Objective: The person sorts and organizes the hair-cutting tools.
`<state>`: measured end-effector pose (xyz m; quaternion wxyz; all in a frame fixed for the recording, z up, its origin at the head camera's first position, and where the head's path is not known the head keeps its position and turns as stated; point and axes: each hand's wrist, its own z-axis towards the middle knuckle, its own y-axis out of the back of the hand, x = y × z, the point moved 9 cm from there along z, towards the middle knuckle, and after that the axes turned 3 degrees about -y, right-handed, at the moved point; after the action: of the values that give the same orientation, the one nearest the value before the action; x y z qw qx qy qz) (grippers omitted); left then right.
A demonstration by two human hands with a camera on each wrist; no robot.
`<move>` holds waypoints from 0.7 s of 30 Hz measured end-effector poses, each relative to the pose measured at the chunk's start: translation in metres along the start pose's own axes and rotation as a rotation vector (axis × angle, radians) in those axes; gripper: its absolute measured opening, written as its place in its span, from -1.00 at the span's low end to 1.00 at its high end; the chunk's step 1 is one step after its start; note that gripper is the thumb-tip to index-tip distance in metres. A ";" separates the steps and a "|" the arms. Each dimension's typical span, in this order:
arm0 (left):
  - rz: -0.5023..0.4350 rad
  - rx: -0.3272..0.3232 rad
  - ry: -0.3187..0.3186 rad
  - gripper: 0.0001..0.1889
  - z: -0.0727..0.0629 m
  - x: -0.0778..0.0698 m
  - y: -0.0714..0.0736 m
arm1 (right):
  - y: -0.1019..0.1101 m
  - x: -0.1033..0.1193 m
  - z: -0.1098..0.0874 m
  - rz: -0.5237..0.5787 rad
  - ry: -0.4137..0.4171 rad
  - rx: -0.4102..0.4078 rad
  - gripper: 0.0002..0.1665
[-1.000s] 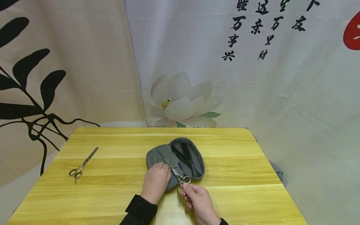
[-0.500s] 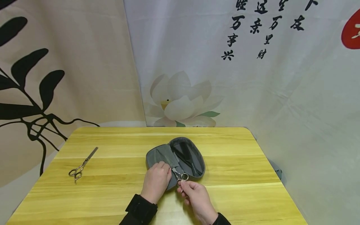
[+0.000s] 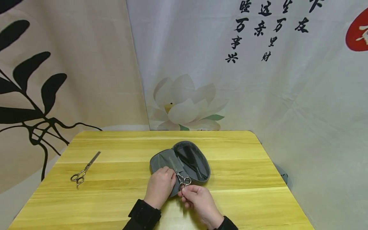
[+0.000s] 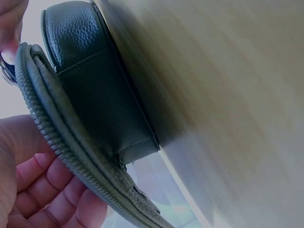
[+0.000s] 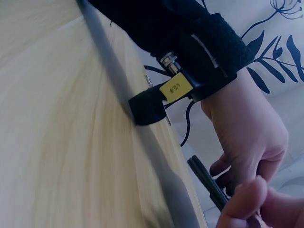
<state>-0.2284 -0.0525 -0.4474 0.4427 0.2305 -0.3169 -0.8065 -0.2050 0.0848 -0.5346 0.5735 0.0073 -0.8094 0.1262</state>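
A grey zippered case [image 3: 206,163] lies opened out on the table in the head view. My left hand [image 3: 161,187] grips its pocketed flap [image 3: 158,158]; in the left wrist view the fingers [image 4: 47,190] curl along the zip edge. My right hand [image 3: 202,201] pinches one finger loop of a pair of scissors [image 3: 187,181]. The blades point up into the flap's pocket, their ends hidden by it. Inside the case's deeper half lie dark tools, one of them a wide black piece [image 3: 189,155]. In the right wrist view, my right fingertips [image 5: 242,204] are close to the flap's edge.
Another pair of scissors [image 3: 86,167], with a straight blade, lies on the left of the wooden table [image 3: 244,198]. Behind the table's far edge hangs a printed cloth [image 3: 287,95]. A black wrist camera [image 5: 152,107] sits on the left wrist.
The scissors' loops have shifted slightly left and toward the pocket, my right hand moving along with them. My left hand has kept its hold on the flap.
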 end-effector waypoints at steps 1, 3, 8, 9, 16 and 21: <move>-0.002 0.002 0.001 -0.82 0.000 0.000 0.000 | 0.000 0.001 -0.001 -0.011 -0.001 0.010 -0.69; -0.006 0.004 0.003 -0.83 0.000 0.001 -0.001 | 0.001 0.002 -0.001 -0.023 -0.002 0.016 -0.69; -0.007 0.001 -0.002 -0.81 -0.001 0.000 0.000 | -0.001 0.004 0.000 -0.044 0.006 0.004 -0.69; -0.007 -0.001 -0.005 -0.81 -0.001 -0.001 0.000 | -0.003 0.004 0.001 -0.046 0.006 0.004 -0.69; -0.013 0.009 0.008 -0.81 -0.001 -0.001 0.001 | -0.005 0.014 0.007 -0.168 0.057 -0.025 -0.66; -0.007 0.025 0.008 -0.83 -0.001 0.000 0.001 | 0.008 0.038 0.003 -0.521 0.263 -0.154 -0.77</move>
<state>-0.2273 -0.0526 -0.4474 0.4382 0.2405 -0.3244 -0.8031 -0.2217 0.0968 -0.5020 0.6855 0.1546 -0.7061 -0.0872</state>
